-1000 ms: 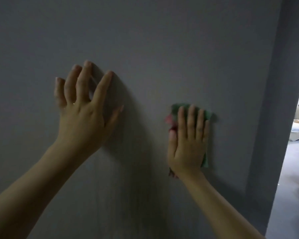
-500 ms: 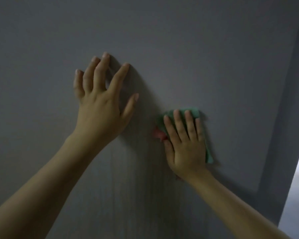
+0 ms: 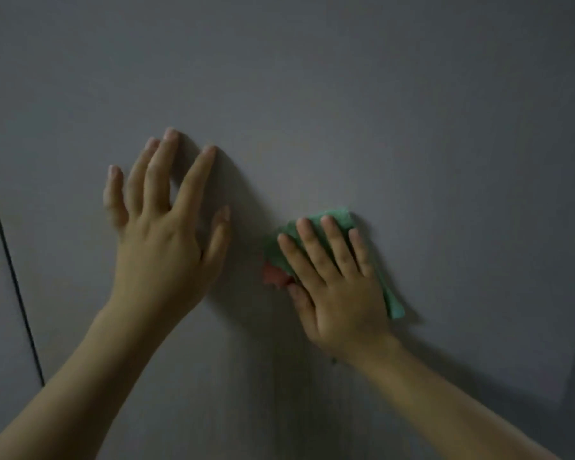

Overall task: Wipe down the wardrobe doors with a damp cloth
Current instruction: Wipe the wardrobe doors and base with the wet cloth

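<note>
My cloth (image 3: pixel 336 218) is soft and limp, so I judge it needs my whole palm on it or it will bunch and slide on the smooth wardrobe door (image 3: pixel 379 111). My right hand (image 3: pixel 337 287) presses it flat against the panel, fingers straight. My left hand (image 3: pixel 161 240) braces beside it, fingers spread wide, holding nothing, both arms reaching up.

My left hand (image 3: pixel 161 247) rests flat on the grey wardrobe door (image 3: pixel 346 111), fingers spread. Just beside it, my right hand (image 3: pixel 337 287) presses a green cloth (image 3: pixel 337 215) against the same door with straight fingers; a pink bit shows by my thumb. A dark seam (image 3: pixel 10 270) runs down the far left.
</note>
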### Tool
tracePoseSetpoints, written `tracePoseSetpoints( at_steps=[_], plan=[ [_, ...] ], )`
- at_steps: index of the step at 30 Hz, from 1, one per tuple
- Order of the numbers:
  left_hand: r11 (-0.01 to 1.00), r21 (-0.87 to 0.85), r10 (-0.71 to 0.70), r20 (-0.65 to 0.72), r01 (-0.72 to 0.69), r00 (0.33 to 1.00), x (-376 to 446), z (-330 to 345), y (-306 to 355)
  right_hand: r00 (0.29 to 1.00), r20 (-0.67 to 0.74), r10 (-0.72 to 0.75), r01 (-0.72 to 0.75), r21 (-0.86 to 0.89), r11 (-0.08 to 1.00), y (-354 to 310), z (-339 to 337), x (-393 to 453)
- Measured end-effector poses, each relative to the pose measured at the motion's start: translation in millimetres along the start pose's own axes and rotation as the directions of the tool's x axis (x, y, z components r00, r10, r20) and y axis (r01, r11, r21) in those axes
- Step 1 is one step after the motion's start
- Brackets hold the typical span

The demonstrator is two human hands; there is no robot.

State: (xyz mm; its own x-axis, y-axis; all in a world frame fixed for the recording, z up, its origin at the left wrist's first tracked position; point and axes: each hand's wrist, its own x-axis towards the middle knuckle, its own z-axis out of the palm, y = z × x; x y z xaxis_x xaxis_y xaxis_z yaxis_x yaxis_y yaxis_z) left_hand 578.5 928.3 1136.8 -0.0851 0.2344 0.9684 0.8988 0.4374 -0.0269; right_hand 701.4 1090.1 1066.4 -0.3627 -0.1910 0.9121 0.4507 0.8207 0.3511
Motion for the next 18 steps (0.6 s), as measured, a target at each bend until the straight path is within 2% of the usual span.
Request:
tracePoseSetpoints(
  at_steps=[1,3,5,7,8,10,12,14,16,18],
  plan=[
    [1.000,0.000,0.010,0.007,-0.010,1.000,0.1,-1.1,-2.9,0.999,0.014,-0.045,0.046,-0.016,0.999,7.7,-1.3,0.1],
    [1.000,-0.007,0.019,0.025,-0.019,1.000,1.1,-3.6,-6.2,1.000,-0.008,0.008,-0.009,-0.039,0.999,20.3,-5.0,15.2],
    [1.000,-0.012,0.028,0.031,-0.027,0.999,2.3,-4.3,-7.4,0.973,-0.102,0.206,-0.212,-0.051,0.976,22.5,-6.7,44.7],
    [0.999,-0.009,0.035,0.041,-0.035,0.999,2.7,-3.9,-7.7,0.890,-0.189,0.415,-0.428,-0.032,0.903,8.8,-4.7,69.5],
    [0.999,-0.009,0.038,0.044,-0.037,0.998,3.0,-3.7,-8.2,0.861,-0.207,0.464,-0.478,-0.021,0.878,-1.6,-2.7,74.4],
    [0.999,-0.017,0.048,0.037,-0.047,0.998,3.3,-4.1,-9.8,0.899,-0.156,0.410,-0.418,-0.019,0.908,-23.5,2.4,60.8],
    [0.997,-0.048,0.061,0.045,-0.059,0.997,2.3,-6.3,-12.3,0.974,-0.054,0.221,-0.222,-0.028,0.975,-36.9,6.9,23.5],
    [0.994,-0.090,0.072,0.060,-0.067,0.996,0.5,-12.1,-17.3,0.998,0.007,0.069,-0.069,-0.040,0.997,-29.2,5.3,-2.7],
    [0.993,-0.095,0.076,0.063,-0.070,0.995,-3.3,-19.5,-25.1,0.996,0.006,0.090,-0.090,-0.059,0.994,-16.1,3.4,-2.9],
    [0.996,-0.073,0.052,0.059,-0.047,0.997,-7.8,-26.2,-35.6,0.956,-0.084,0.282,-0.288,-0.073,0.955,-12.2,3.0,21.0]
  ],
)
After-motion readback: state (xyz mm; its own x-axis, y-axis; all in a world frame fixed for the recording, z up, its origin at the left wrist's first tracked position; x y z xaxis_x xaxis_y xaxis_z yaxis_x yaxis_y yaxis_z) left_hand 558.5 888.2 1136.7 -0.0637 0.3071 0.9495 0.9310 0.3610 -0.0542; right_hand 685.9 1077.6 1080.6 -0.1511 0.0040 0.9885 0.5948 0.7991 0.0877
